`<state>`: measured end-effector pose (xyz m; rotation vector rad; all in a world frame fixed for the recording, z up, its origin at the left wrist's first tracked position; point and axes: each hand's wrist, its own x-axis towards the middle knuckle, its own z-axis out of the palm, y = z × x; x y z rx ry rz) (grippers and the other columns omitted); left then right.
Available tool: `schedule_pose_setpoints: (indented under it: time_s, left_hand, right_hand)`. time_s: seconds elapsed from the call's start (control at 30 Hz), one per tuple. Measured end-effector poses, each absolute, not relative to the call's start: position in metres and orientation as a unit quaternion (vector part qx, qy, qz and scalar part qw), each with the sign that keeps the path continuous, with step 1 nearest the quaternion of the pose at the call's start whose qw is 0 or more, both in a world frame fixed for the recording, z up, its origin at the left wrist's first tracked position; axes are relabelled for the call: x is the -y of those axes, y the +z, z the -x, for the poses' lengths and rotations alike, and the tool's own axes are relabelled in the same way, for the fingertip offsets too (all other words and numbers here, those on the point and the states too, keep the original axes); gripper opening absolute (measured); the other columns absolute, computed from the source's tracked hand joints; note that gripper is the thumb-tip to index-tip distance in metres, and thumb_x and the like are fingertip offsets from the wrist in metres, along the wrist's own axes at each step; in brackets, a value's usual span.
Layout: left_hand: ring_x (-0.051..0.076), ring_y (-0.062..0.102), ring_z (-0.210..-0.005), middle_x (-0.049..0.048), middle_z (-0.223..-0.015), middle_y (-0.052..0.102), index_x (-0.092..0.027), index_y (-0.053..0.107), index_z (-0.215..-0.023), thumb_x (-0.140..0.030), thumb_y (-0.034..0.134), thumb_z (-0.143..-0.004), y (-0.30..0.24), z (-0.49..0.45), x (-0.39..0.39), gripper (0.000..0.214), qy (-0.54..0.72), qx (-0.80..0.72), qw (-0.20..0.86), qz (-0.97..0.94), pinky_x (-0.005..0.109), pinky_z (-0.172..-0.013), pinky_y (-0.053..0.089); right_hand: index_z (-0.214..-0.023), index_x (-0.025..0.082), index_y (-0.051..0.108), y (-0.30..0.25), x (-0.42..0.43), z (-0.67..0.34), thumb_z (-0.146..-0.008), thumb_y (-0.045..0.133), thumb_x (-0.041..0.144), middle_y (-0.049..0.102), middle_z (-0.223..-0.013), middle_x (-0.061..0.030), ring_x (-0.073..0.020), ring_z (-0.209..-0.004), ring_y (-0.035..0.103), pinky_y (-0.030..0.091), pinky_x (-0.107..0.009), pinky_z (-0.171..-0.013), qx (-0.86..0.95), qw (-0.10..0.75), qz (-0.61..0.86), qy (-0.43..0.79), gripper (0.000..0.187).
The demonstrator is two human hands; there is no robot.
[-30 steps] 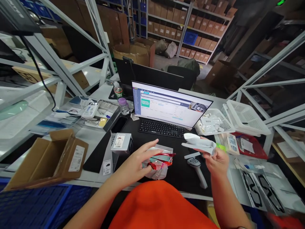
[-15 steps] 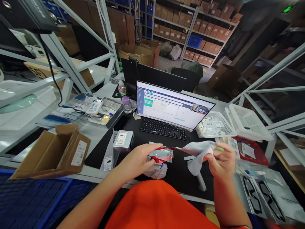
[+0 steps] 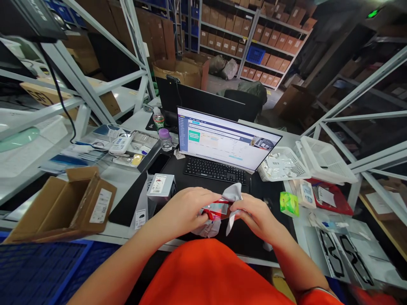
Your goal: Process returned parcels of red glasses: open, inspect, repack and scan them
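Note:
My left hand point(image 3: 186, 209) is closed on a pair of red-framed glasses point(image 3: 216, 208), held over the black desk mat point(image 3: 187, 180) in front of the keyboard point(image 3: 213, 170). My right hand point(image 3: 254, 216) pinches a grey cleaning cloth point(image 3: 232, 199) against the glasses, so the two hands meet at the frame. A crumpled clear bag point(image 3: 208, 228) hangs below my left hand. A small grey box point(image 3: 160, 185) with a label stands just left of my hands.
A lit monitor point(image 3: 227, 142) stands behind the keyboard. An open cardboard box point(image 3: 68, 207) lies at the left. White mesh baskets point(image 3: 324, 159) and a red tray point(image 3: 333, 201) sit at the right, with a green packet point(image 3: 288, 204) nearby. A bottle point(image 3: 165, 140) stands beside the monitor.
My right hand has carried the grey cloth leftward to the glasses in my left hand. The scanner that lay under it is now hidden behind my right hand.

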<state>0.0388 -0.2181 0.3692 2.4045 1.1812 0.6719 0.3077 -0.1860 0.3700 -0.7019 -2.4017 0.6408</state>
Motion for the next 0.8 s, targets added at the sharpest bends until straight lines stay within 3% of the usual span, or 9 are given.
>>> schedule_pose_setpoints:
  time_s: [0.2, 0.37, 0.43, 0.57, 0.67, 0.8]
  left_hand:
    - [0.021, 0.069, -0.104, 0.0018, -0.118, 0.074, -0.028, 0.063, -0.131, -0.005, 0.058, -0.073, 0.365, -0.037, 0.223, 0.063, 0.219, -0.442, 0.178, -0.852, 0.032, -0.091, 0.055]
    - [0.020, 0.069, -0.104, 0.0009, -0.118, 0.074, -0.029, 0.063, -0.130, -0.008, 0.059, -0.076, 0.361, -0.042, 0.222, 0.059, 0.224, -0.437, 0.187, -0.851, 0.032, -0.092, 0.054]
    - [0.021, 0.069, -0.100, 0.0012, -0.113, 0.075, -0.027, 0.066, -0.124, -0.011, 0.062, -0.075, 0.358, -0.044, 0.220, 0.051, 0.247, -0.448, 0.184, -0.839, 0.032, -0.090, 0.054]
    - [0.022, 0.069, -0.093, 0.0021, -0.102, 0.076, -0.023, 0.071, -0.105, -0.014, 0.067, -0.070, 0.351, -0.045, 0.218, 0.037, 0.296, -0.479, 0.158, -0.811, 0.033, -0.082, 0.054]
    - [0.020, 0.069, -0.090, 0.0013, -0.098, 0.076, -0.023, 0.072, -0.101, -0.014, 0.067, -0.070, 0.348, -0.048, 0.220, 0.033, 0.315, -0.461, 0.133, -0.819, 0.031, -0.077, 0.053]
    - [0.019, 0.066, -0.075, 0.0019, -0.081, 0.073, -0.020, 0.071, -0.086, -0.017, 0.064, -0.077, 0.342, -0.062, 0.221, 0.012, 0.291, -0.437, 0.065, -0.849, 0.030, -0.065, 0.048]
  right_hand:
    - [-0.097, 0.025, 0.070, 0.376, 0.182, -0.334, -0.096, 0.057, 0.026, 0.073, -0.083, -0.0041, -0.0183, -0.072, 0.068, 0.055, -0.029, -0.068, 0.809, 0.399, 0.394, 0.175, 0.013]
    - [-0.100, 0.028, 0.069, 0.376, 0.195, -0.316, -0.097, 0.055, 0.021, 0.074, -0.089, -0.0023, -0.0193, -0.087, 0.068, 0.052, -0.036, -0.093, 0.880, 0.261, 0.308, 0.249, 0.016]
    - [-0.103, 0.028, 0.067, 0.367, 0.200, -0.302, -0.097, 0.054, 0.020, 0.074, -0.097, -0.0036, -0.0196, -0.094, 0.067, 0.049, -0.036, -0.095, 0.875, 0.216, 0.301, 0.312, 0.016]
    - [-0.104, 0.026, 0.060, 0.342, 0.204, -0.296, -0.091, 0.061, 0.021, 0.068, -0.088, -0.0005, -0.0166, -0.076, 0.063, 0.050, -0.028, -0.071, 0.764, 0.229, 0.372, 0.475, 0.015]
    - [-0.086, 0.024, 0.048, 0.332, 0.205, -0.300, -0.086, 0.058, 0.018, 0.054, -0.071, 0.0056, -0.0122, -0.060, 0.051, 0.040, -0.023, -0.057, 0.680, 0.247, 0.386, 0.572, 0.012]
    - [-0.068, 0.023, 0.036, 0.337, 0.208, -0.280, -0.075, 0.054, 0.007, 0.038, -0.061, 0.0077, -0.0097, -0.057, 0.032, 0.023, -0.023, -0.053, 0.736, 0.267, 0.428, 0.452, 0.025]
